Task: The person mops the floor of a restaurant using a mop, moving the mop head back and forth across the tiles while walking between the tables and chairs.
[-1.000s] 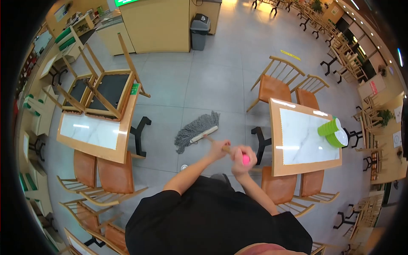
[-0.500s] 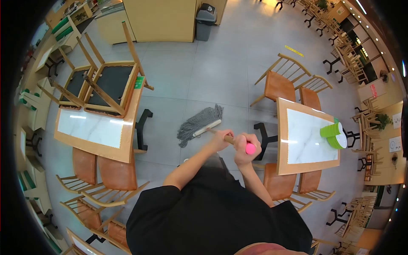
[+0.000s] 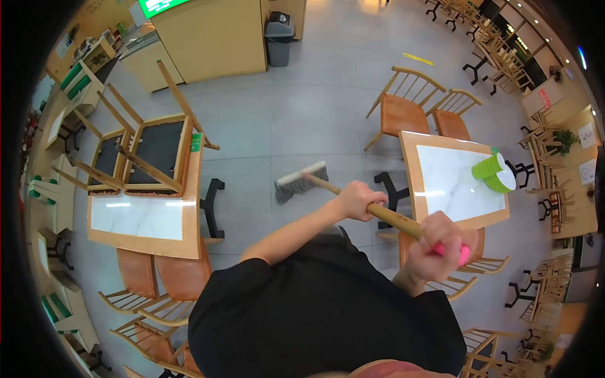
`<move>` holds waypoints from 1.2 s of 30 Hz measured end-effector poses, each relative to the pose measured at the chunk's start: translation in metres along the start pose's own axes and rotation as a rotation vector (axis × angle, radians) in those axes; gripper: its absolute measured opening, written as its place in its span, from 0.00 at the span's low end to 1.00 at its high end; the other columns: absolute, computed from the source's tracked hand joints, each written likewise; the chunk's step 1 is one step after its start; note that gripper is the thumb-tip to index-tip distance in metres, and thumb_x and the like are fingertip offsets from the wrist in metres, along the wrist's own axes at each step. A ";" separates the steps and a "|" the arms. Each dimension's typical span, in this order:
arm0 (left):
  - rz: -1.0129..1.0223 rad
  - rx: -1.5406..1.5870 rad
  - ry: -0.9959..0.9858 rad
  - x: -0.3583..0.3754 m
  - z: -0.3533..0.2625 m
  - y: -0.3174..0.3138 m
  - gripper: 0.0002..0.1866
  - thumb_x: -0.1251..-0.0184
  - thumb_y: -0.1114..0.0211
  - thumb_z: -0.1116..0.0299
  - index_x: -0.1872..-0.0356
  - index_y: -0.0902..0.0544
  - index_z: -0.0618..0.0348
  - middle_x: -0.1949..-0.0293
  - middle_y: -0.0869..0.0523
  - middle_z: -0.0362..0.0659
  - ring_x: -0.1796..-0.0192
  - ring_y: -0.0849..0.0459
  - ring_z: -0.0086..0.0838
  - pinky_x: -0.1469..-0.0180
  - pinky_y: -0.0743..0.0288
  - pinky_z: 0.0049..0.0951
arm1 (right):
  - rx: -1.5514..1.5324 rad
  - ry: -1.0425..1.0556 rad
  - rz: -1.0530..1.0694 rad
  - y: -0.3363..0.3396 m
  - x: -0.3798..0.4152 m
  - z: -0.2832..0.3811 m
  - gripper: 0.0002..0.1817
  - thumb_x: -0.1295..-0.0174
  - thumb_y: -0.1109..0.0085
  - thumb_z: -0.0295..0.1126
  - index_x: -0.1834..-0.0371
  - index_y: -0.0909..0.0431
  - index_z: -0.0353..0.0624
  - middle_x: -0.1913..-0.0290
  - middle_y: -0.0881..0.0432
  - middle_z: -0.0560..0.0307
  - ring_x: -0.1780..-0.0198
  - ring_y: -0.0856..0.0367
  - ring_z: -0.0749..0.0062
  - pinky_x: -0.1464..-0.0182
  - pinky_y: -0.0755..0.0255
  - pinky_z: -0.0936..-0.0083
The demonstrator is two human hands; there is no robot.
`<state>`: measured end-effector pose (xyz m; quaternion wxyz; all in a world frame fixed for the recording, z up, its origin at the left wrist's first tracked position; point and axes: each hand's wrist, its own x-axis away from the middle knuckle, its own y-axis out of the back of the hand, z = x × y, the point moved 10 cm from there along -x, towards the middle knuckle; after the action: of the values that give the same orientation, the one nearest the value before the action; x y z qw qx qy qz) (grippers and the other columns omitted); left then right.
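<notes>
A mop with a wooden handle (image 3: pixel 396 218) slants across in front of me. My left hand (image 3: pixel 360 201) is wrapped round the middle of the handle. My right hand (image 3: pixel 437 249) grips the top end, just by its pink cap (image 3: pixel 463 254). At the far end, the mop's white bar (image 3: pixel 301 173) is over the grey tiled floor, with grey strands (image 3: pixel 304 184) bunched on the near side of it. The head lies between the two tables, left of the right table's black leg.
A table (image 3: pixel 194 227) at left carries upturned chairs (image 3: pixel 157 151). The right table (image 3: pixel 409 164) holds green cups (image 3: pixel 490 167), with brown-seated chairs (image 3: pixel 406 113) behind it. Ahead stand a grey bin (image 3: pixel 279 38) and a wooden counter (image 3: pixel 208 41). More chairs (image 3: pixel 179 277) are tucked at the left table.
Both hands have moved right with the handle, the right hand farther and lower. More handle shows, and the mop strands have swung from the far side of the bar to the near side.
</notes>
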<state>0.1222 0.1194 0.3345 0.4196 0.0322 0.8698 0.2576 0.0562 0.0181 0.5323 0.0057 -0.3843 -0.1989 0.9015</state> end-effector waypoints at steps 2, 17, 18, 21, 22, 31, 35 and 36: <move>-0.009 0.010 -0.038 -0.016 -0.011 0.009 0.06 0.55 0.36 0.70 0.72 0.20 0.47 0.87 0.25 0.38 0.84 0.25 0.36 0.79 0.30 0.34 | 0.071 0.072 0.048 0.002 -0.001 0.016 0.11 0.50 0.51 0.22 0.86 0.39 0.40 0.89 0.36 0.59 0.86 0.40 0.77 0.79 0.38 0.79; 0.147 -0.073 0.798 0.165 0.145 -0.058 0.19 0.46 0.34 0.67 0.50 0.21 0.48 0.39 0.33 0.59 0.37 0.36 0.53 0.37 0.40 0.45 | 0.488 -0.209 0.408 0.026 0.179 -0.214 0.07 0.48 0.45 0.17 0.80 0.30 0.36 0.76 0.24 0.50 0.72 0.22 0.59 0.63 0.27 0.70; 0.072 -0.006 0.824 0.182 0.155 -0.065 0.19 0.46 0.35 0.68 0.50 0.21 0.48 0.38 0.34 0.59 0.37 0.36 0.53 0.37 0.39 0.44 | 0.492 -0.195 0.423 0.025 0.184 -0.214 0.06 0.47 0.46 0.17 0.80 0.30 0.35 0.76 0.23 0.50 0.72 0.22 0.59 0.61 0.27 0.69; 0.054 0.126 0.888 0.191 0.141 -0.056 0.17 0.46 0.35 0.71 0.53 0.21 0.49 0.38 0.34 0.60 0.39 0.34 0.54 0.38 0.37 0.42 | 0.480 -0.142 0.447 0.027 0.197 -0.215 0.05 0.48 0.45 0.18 0.79 0.30 0.35 0.75 0.23 0.50 0.71 0.21 0.58 0.58 0.24 0.65; 0.072 0.150 0.895 0.184 0.138 -0.050 0.16 0.47 0.35 0.71 0.54 0.21 0.50 0.38 0.35 0.60 0.39 0.34 0.54 0.38 0.36 0.41 | 0.477 -0.132 0.501 0.023 0.201 -0.216 0.05 0.49 0.45 0.18 0.79 0.30 0.36 0.75 0.23 0.50 0.71 0.21 0.58 0.58 0.24 0.65; 0.430 -0.073 0.803 0.186 0.199 -0.099 0.14 0.43 0.35 0.56 0.62 0.24 0.52 0.35 0.34 0.51 0.35 0.36 0.55 0.38 0.36 0.46 | 0.472 -0.146 0.693 0.040 0.200 -0.266 0.05 0.56 0.42 0.18 0.79 0.28 0.37 0.74 0.21 0.52 0.63 0.18 0.57 0.50 0.24 0.60; 0.421 -0.071 0.819 0.155 0.266 -0.101 0.13 0.43 0.35 0.57 0.64 0.24 0.52 0.35 0.34 0.49 0.38 0.33 0.53 0.41 0.32 0.44 | 0.518 -0.203 0.651 0.052 0.170 -0.333 0.04 0.54 0.43 0.18 0.76 0.27 0.37 0.68 0.19 0.51 0.55 0.18 0.55 0.45 0.28 0.56; 0.411 -0.086 0.814 0.146 0.285 -0.104 0.13 0.43 0.35 0.58 0.65 0.25 0.52 0.35 0.33 0.49 0.40 0.30 0.52 0.43 0.30 0.43 | 0.528 -0.221 0.636 0.054 0.159 -0.353 0.04 0.53 0.44 0.18 0.76 0.27 0.37 0.67 0.19 0.50 0.54 0.18 0.54 0.43 0.29 0.56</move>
<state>0.2575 0.1898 0.0339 -0.0153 0.0828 0.9280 0.3631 0.1974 0.1194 0.1823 -0.1960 -0.3128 0.1679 0.9141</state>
